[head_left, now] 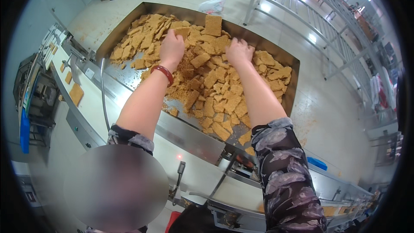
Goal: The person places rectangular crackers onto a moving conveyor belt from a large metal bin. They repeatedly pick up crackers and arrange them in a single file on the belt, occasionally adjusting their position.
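A wide metal tray [294,90] holds a heap of broken golden-brown baked slabs [224,90], with finer crumbs in the middle. My left hand [172,49], below a red bangle [162,75], is closed on the edge of a flat baked slab [183,31] at the heap's far side. To its right, my right hand [239,52] reaches into the heap near the tray's far wall. Its fingers are curled, and what they grip is hidden. Between the hands, a squarish slab [213,25] leans upright on the pile.
A pale conveyor belt [88,108] curves along the near side and left, carrying a few slabs [76,94]. A black sensor on a stand [180,168] rises near the belt. Beyond the tray are a metal rack [252,2] and a plastic bag [212,5] on the floor.
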A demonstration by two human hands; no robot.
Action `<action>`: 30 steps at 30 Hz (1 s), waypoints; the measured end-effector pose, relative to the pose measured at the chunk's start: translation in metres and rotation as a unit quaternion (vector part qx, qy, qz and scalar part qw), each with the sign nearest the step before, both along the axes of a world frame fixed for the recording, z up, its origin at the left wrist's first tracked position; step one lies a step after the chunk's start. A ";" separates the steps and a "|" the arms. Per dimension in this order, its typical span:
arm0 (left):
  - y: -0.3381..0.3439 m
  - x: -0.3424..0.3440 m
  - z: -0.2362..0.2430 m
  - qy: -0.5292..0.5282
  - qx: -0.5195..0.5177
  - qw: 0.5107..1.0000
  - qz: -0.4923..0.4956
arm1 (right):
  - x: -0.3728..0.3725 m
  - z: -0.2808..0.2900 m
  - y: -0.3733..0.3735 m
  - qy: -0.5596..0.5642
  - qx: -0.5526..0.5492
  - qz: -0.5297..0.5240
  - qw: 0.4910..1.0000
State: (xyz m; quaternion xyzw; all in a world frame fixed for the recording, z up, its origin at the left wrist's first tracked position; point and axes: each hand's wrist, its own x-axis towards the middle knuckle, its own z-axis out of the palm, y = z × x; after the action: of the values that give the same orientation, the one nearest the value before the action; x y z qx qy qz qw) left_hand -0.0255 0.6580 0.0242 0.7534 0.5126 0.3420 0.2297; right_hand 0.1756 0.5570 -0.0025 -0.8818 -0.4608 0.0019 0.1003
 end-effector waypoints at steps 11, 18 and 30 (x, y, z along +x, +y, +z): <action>0.063 0.087 -0.016 0.103 0.204 0.956 -0.184 | -0.010 0.026 -0.061 -0.100 0.129 0.069 0.984; 0.059 0.178 -0.021 0.275 0.191 0.886 -0.321 | 0.025 0.124 -0.298 0.109 0.217 0.068 0.968; 0.082 0.133 -0.016 0.501 0.300 0.762 -0.281 | -0.053 0.058 -0.816 0.537 0.252 -0.525 0.610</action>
State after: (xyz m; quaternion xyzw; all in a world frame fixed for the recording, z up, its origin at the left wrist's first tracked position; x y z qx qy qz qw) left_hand 0.1074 0.7399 0.0083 0.9580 0.1913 -0.0277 -0.2117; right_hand 0.1229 -0.2595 0.0555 -0.7536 0.2353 0.3061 0.5320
